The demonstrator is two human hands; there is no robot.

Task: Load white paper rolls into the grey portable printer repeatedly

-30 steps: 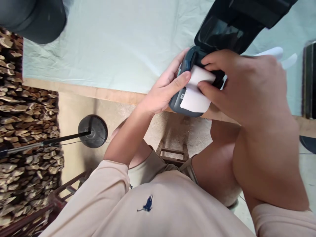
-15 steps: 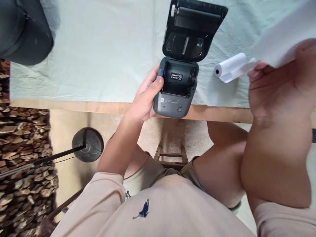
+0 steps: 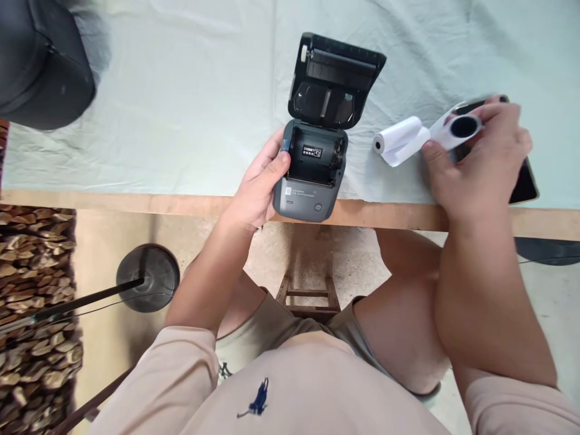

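Observation:
My left hand (image 3: 263, 178) is closed around the left side of a small dark grey portable printer (image 3: 304, 202), thumb on its rim. The printer's black lid (image 3: 335, 78) is swung up, and its paper bay shows a printed label inside. At the right, my right hand (image 3: 480, 157) grips a white paper roll (image 3: 446, 134) whose wide dark core faces up. A dark phone (image 3: 525, 184) lies partly hidden beneath that hand. Just left of it, a thinner white paper roll (image 3: 399, 136) rests on the cloth with its loose end unrolled.
A pale cloth (image 3: 190, 109) covers the table, with a bare wooden front edge (image 3: 181, 203). A black bag (image 3: 45, 66) stands at the far left. Below are a round stand base (image 3: 148, 278), stacked firewood (image 3: 36, 302) and a wooden stool (image 3: 308, 296).
My right hand has come down and left from its raised place at the right, bringing the white roll low over the phone. The printer sits slightly further left in view, still in my left hand.

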